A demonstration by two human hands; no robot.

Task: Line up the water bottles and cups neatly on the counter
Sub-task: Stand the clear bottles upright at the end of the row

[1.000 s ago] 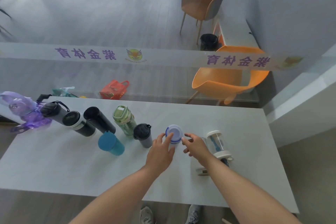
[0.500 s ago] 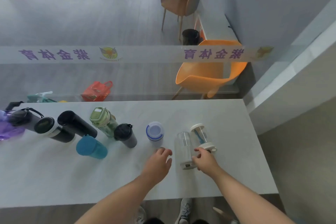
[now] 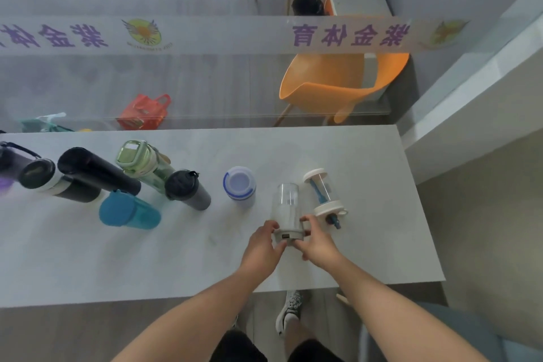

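A clear cup with a white base (image 3: 285,206) stands on the pale counter (image 3: 367,244). My left hand (image 3: 263,247) and my right hand (image 3: 317,241) both grip its base from either side. Just right of it stands a clear bottle with cream ends and a blue straw (image 3: 323,194). To the left a white bottle with a blue-ringed lid (image 3: 239,186) stands apart. Further left is a row: a dark grey tumbler (image 3: 188,189), a green bottle (image 3: 144,163), a tall black flask (image 3: 94,169), a black and white flask (image 3: 55,184), with a teal cup (image 3: 127,210) in front.
A glass partition with a frosted purple-lettered band (image 3: 205,35) rises behind the counter. Beyond it are an orange chair (image 3: 338,82) and an orange bag (image 3: 144,112). A dark bottle (image 3: 8,156) sits at the left edge. The counter's front edge is close to my body.
My left hand left the white blue-ringed bottle and moved right. Both hands have closed on the base of the clear cup. The camera turned right and down.
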